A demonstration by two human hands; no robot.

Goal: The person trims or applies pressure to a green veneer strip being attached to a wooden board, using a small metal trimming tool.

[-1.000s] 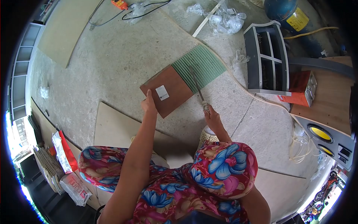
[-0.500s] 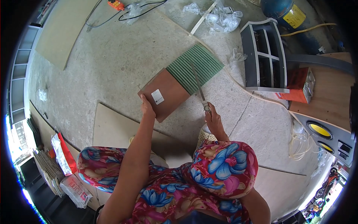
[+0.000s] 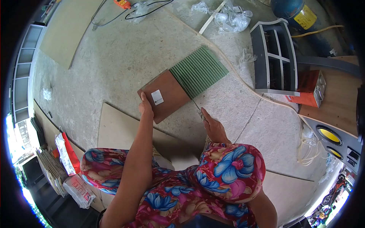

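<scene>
A flat brown square piece (image 3: 167,93) with a white label sits at the near-left end of a green ridged panel (image 3: 201,72) on the concrete floor. My left hand (image 3: 145,107) grips the brown piece at its near-left edge, thumb on top. In my right hand (image 3: 213,126), fingers closed, is the handle of a long thin-bladed tool (image 3: 195,103). Its blade shows as a narrow dark line running up along the seam between brown and green; its exact kind cannot be made out.
Flat boards (image 3: 57,38) lie on the floor at far left and beneath my feet. To the right stand a grey divided cabinet (image 3: 274,57), a red tin (image 3: 308,89) and a speaker box with yellow cones (image 3: 329,135). A pale hose (image 3: 243,84) crosses the floor; clear plastic (image 3: 234,19) lies ahead.
My right hand has moved a little toward me and to the left. The blade, earlier lying across the green ridges, is now along the brown piece's edge. My left hand keeps its grip.
</scene>
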